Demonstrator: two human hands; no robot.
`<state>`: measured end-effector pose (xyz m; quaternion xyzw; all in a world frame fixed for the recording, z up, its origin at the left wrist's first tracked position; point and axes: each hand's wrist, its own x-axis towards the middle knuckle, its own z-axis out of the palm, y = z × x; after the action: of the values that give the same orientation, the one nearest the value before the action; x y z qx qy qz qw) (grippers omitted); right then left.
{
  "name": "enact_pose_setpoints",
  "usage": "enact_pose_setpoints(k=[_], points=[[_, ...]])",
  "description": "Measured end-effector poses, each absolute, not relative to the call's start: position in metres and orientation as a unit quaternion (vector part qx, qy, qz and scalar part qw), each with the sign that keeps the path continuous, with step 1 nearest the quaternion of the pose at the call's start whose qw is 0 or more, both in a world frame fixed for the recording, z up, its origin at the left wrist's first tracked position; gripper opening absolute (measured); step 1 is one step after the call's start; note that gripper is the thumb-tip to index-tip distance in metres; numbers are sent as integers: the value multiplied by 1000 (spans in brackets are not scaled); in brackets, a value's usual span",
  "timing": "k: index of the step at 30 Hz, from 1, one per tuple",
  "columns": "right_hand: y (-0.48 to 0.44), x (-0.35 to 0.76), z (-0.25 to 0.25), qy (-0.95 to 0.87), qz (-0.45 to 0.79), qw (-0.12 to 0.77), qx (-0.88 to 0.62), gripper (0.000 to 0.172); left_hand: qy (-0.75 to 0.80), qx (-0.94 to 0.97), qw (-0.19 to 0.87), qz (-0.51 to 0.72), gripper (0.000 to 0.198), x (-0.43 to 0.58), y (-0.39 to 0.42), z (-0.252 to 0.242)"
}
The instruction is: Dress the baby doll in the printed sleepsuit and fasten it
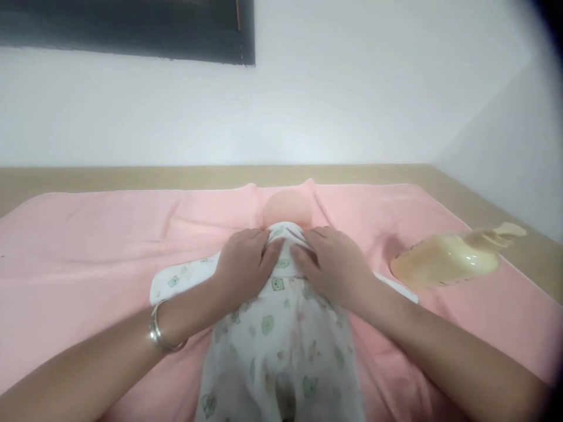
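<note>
A white baby garment printed with small green animal faces covers what looks like a doll lying on its back. Beyond its collar shows a smooth, skin-toned rounded head. At the garment's left shoulder area, my left hand has its fingers curled over the cloth, thumb toward the middle. Mirroring it on the right, my right hand closes on the cloth near the collar. The fabric bunches between the two thumbs. White sleeves stick out from under both hands. A silver bangle circles my left wrist.
Beneath the garment spreads a wrinkled pink towel on a tan surface. To the right, a pale yellow pump bottle stands on the towel, appearing tilted in this view. A white wall with a dark-framed opening rises behind.
</note>
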<state>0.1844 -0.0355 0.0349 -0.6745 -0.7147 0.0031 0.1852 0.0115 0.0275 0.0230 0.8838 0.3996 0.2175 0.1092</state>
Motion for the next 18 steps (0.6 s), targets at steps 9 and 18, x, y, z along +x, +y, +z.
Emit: enact_pose_setpoints(k=[9, 18], points=[[-30, 187, 38, -725, -17, 156, -670, 42, 397, 881, 165, 199, 43, 12, 32, 26], [-34, 186, 40, -718, -2, 142, -682, 41, 369, 883, 138, 256, 36, 11, 30, 22]])
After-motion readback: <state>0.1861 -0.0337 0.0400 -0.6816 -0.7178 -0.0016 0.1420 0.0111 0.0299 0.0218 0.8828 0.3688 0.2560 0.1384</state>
